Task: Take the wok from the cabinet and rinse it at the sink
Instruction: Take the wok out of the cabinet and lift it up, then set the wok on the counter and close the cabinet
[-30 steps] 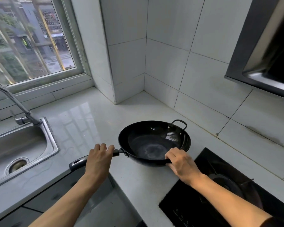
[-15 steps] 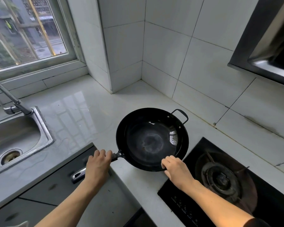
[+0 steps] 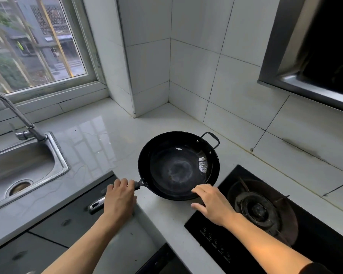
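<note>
Black wok (image 3: 178, 167) with a grey mottled centre; white counter (image 3: 99, 147); steel-grey sink (image 3: 59, 155); black hob (image 3: 285, 234).

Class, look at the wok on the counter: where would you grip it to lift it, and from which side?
Grip the wok by its long handle, from the near-left, where the left hand sits. It juts past the counter edge, giving room. The far loop handle suits a steadying hand.

small white control markings on the black cooktop (image 3: 216, 244), too small to read
</note>
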### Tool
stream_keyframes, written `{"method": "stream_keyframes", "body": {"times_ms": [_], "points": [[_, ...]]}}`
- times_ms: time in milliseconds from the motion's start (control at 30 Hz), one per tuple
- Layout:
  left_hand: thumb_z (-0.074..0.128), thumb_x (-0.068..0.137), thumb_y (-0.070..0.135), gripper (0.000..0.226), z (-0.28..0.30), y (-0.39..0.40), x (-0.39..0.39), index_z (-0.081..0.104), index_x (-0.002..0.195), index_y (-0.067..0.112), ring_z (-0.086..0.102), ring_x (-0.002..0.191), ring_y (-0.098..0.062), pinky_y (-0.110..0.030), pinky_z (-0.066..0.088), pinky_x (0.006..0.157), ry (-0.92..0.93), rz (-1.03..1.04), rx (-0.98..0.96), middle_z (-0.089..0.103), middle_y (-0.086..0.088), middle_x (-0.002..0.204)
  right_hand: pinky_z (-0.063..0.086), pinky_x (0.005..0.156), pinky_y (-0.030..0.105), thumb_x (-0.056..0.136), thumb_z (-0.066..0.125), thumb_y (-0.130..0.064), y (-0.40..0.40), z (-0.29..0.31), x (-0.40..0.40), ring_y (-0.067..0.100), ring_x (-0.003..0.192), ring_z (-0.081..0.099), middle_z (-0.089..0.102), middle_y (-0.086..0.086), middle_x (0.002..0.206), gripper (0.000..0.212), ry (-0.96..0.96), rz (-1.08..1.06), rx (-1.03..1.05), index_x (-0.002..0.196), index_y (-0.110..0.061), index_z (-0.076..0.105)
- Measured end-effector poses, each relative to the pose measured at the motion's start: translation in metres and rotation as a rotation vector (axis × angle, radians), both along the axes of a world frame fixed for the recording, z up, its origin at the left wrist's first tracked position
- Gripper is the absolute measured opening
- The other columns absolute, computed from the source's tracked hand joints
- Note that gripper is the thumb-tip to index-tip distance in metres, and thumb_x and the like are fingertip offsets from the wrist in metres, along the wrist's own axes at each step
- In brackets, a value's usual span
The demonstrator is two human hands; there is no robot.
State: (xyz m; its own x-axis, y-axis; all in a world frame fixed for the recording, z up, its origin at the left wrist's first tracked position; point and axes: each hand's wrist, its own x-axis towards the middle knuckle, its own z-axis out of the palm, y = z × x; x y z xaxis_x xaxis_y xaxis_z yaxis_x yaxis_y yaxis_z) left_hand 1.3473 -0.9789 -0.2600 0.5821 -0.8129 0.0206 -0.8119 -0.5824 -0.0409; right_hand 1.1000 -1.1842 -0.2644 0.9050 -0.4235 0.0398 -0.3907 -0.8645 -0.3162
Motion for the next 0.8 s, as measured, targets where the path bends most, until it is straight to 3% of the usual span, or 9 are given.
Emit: {"method": "stream_keyframes", "body": {"times_ms": [100, 300, 500, 800], "points": [[0.086, 0.052, 0.025, 0.046, 0.008, 0.010, -0.019, 0.064, 0.092, 0.015, 0.056, 0.073, -0.031, -0.041, 0.047, 0.060, -0.024, -0.013, -0.022, 0.060, -0.005, 0.080, 0.026, 0.113, 0.029, 0.089, 0.058, -0.050, 0.006, 0.006, -0.009, 0.014, 0.135, 0.036, 0.045, -0.004, 0.143, 0.059, 0.003, 0.003, -0.040, 0.139, -0.020, 0.046], [0.079, 0.055, 0.025, 0.033, 0.011, 0.045, -0.064, 0.060, 0.080, 0.016, 0.056, 0.071, -0.028, -0.039, 0.046, 0.059, -0.051, -0.030, 0.006, 0.059, -0.003, 0.078, 0.020, 0.116, 0.031, 0.088, 0.058, -0.054, 0.022, -0.001, -0.028, 0.016, 0.141, 0.028, 0.038, 0.000, 0.150, 0.067, -0.037, -0.014, -0.023, 0.142, -0.019, 0.043], [0.053, 0.087, 0.037, 0.026, -0.011, 0.082, -0.096, 0.052, 0.108, 0.021, 0.051, 0.105, -0.024, -0.035, 0.042, 0.081, 0.142, 0.049, 0.123, 0.057, 0.001, 0.110, 0.021, 0.118, 0.036, 0.088, 0.057, -0.054, 0.063, -0.022, -0.061, 0.020, 0.143, 0.024, 0.035, 0.003, 0.152, 0.069, 0.061, -0.069, 0.035, 0.143, -0.017, 0.040], [0.050, 0.086, 0.040, 0.024, -0.049, 0.139, -0.109, 0.051, 0.103, 0.022, 0.051, 0.098, -0.019, -0.031, 0.047, 0.073, 0.321, 0.023, 0.159, 0.056, 0.005, 0.106, 0.020, 0.116, 0.036, 0.091, 0.049, -0.056, 0.127, -0.028, -0.113, 0.018, 0.144, 0.018, 0.029, -0.001, 0.154, 0.067, 0.223, -0.274, 0.083, 0.146, -0.020, 0.033]]}}
